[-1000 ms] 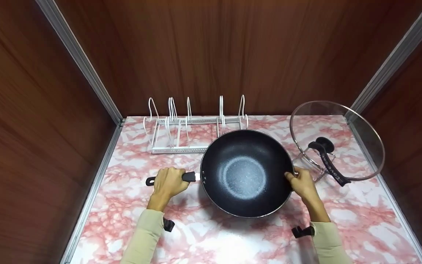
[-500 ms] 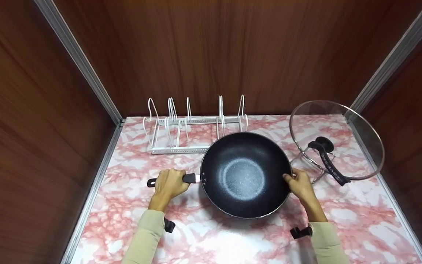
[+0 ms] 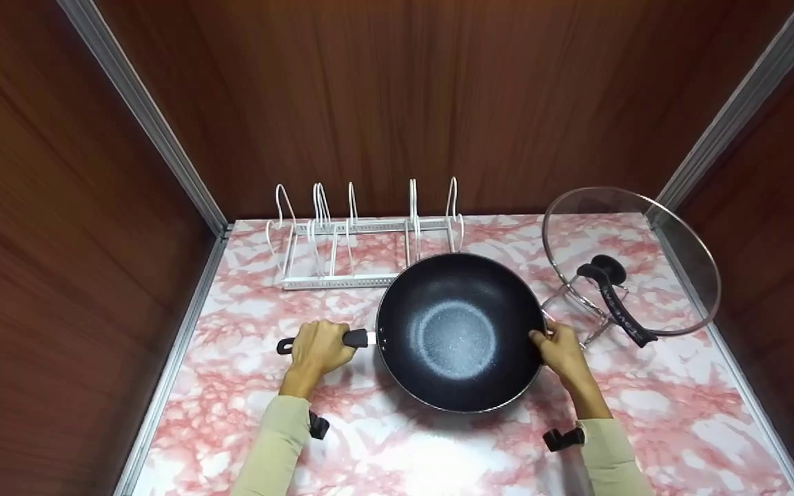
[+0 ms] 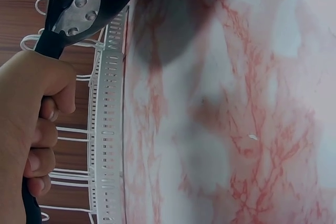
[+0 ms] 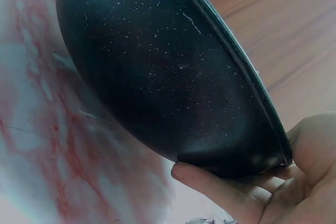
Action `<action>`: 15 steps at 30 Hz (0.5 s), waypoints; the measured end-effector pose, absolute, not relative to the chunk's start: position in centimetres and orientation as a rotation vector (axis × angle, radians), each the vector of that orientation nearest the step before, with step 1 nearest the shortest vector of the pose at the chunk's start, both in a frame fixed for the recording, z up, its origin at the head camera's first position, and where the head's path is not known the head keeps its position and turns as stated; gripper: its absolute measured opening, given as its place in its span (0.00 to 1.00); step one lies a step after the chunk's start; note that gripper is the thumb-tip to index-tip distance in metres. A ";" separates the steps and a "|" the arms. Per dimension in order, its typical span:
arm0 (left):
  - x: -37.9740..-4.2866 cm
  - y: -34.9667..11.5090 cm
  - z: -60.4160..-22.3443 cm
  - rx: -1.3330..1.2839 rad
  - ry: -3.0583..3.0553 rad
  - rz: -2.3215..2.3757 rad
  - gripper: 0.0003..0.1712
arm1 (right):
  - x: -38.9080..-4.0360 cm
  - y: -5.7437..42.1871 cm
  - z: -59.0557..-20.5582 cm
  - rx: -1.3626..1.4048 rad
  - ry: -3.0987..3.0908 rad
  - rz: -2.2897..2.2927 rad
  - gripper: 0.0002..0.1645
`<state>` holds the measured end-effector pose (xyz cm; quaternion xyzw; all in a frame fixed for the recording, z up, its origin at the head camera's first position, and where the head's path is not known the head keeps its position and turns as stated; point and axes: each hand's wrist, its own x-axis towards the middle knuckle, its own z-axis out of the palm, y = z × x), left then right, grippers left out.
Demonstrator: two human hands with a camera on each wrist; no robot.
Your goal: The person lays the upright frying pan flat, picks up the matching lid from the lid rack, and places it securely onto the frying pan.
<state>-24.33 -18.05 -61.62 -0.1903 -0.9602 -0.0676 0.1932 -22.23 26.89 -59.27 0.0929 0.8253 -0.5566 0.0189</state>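
Note:
A black wok [image 3: 457,337] with a pale speckled base is held over the table in the head view, its inside facing up. My left hand [image 3: 320,346] grips its black handle [image 3: 355,338], fingers wrapped round it in the left wrist view too. At the opposite side, my right hand [image 3: 562,353] pinches the rim, thumb over the inner edge. From the right wrist view, fingers [image 5: 210,187] lie against the speckled outer wall [image 5: 168,77], and part of them is hidden behind the wok.
Behind the wok stands a white wire rack [image 3: 338,282] with upright loops. At the right, a glass lid [image 3: 673,275] with a black handle [image 3: 614,296] leans on a small metal stand [image 3: 597,334]. Brown wood-look panels [image 3: 383,103] enclose the marbled pink-and-white table [image 3: 231,386].
The wok has shifted slightly toward me, and both hands have come along with it. Their hold looks the same. The rack and the lid stay in place.

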 end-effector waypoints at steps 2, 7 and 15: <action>-24.3 -18.1 -61.8 -0.536 -2.698 -0.187 0.14 | -22.2 26.9 -59.4 0.289 2.570 -1.714 0.16; -24.3 -18.1 -62.1 -0.540 -2.707 -0.202 0.15 | -22.1 26.9 -59.7 0.301 2.603 -1.663 0.16; -24.3 -18.1 -62.5 -0.538 -2.726 -0.223 0.15 | -22.1 26.9 -60.1 0.285 2.602 -1.661 0.18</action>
